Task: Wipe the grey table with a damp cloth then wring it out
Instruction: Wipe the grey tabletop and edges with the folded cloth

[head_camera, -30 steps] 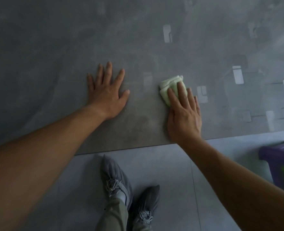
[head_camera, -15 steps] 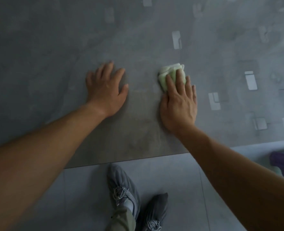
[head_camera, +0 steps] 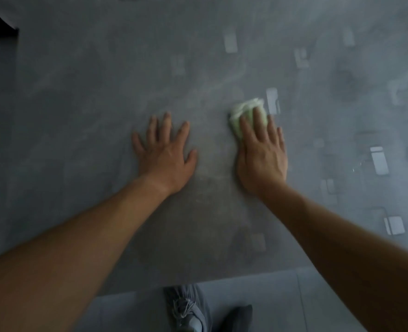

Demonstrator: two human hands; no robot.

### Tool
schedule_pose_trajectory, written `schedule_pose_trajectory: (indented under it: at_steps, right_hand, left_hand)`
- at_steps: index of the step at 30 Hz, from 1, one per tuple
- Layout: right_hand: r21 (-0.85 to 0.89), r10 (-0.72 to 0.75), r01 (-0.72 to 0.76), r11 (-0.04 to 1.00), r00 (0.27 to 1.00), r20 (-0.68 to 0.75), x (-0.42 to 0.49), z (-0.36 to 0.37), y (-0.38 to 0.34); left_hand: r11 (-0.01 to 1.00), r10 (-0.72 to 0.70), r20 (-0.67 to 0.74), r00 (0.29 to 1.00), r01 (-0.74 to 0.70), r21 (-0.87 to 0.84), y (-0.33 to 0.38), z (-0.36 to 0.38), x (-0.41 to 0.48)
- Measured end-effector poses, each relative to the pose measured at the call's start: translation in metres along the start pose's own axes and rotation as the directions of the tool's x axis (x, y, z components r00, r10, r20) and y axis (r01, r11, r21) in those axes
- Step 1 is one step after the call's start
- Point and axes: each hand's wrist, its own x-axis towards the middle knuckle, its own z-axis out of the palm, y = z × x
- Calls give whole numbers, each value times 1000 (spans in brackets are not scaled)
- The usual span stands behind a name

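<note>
Looking down from your head camera, you had both bare arms stretched forward over the grey table [head_camera: 78, 97], whose smooth top filled most of the view and showed faint pale reflections of rectangular shapes. Your left hand [head_camera: 165, 154] lay flat on the surface, palm down, fingers spread wide and holding nothing. Your right hand [head_camera: 261, 152] was also palm down, a little to the right of the left one and apart from it, fingers extended and close together, pressing down on a pale green cloth [head_camera: 242, 111]. The cloth was bunched or folded into a small wad under your fingertips, with its far edge and left side sticking out beyond them, resting on the table roughly in the middle of the view. The cloth and your right fingers looked slightly blurred. Below the table's near edge you could see a grey tiled floor [head_camera: 282, 305] and your two grey shoes [head_camera: 188, 312], the left one laced and the right one mostly cut off at the bottom of the view.
</note>
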Motion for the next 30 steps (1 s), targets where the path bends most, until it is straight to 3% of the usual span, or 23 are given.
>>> schedule_pose_trajectory:
  at_steps: [3,5,7,10,12,15,18,20,22,24,25,27,30]
  right_hand:
    - [-35,-304,309,950,948,97,-37,-1,-1]
    - [-30,-390,400,916,907,159,-23,-7,11]
    - [-54,-286,297,953,946,154,18,-12,14]
    - [-29,20,-17,999,997,77,81,-10,-3]
    - [-19,82,-81,997,995,52,96,-3,-18]
    - [-18,-135,137,990,988,77,76,2,-20]
    - [-1,-362,366,931,921,148,76,-8,2]
    - [-3,-293,296,955,947,135,114,-14,18]
    - [3,-79,79,997,992,96,162,-18,23]
    - [21,27,-29,999,997,71,197,-17,15]
    - [14,13,-14,1000,998,64,204,-15,9]
    - [6,-151,151,988,985,85,198,-13,1]
    - [8,-379,383,924,910,168,194,-19,14]
  left_hand:
    - [1000,14,9,1000,-14,-6,0,-6,0]
    - [1000,20,0,1000,-20,-1,0,-12,3]
    - [1000,14,-21,1000,-14,-2,0,-19,9]
    - [999,-1,-93,996,-3,-39,-5,-28,20]
    - [997,2,-156,988,-14,-73,-9,-33,31]
    - [996,18,-134,991,-30,-86,-9,-38,57]
    - [998,0,-16,1000,-1,-65,-7,-39,95]
    - [999,-24,8,1000,24,-40,-8,-40,124]
    - [998,-61,22,998,62,-31,-11,-43,149]
    - [993,-108,36,994,109,-42,-16,-44,169]
    - [992,-122,42,992,124,-38,-18,-45,174]
    - [992,-125,38,991,126,-12,-19,-45,177]
    - [993,-113,23,993,113,-11,-20,-43,176]
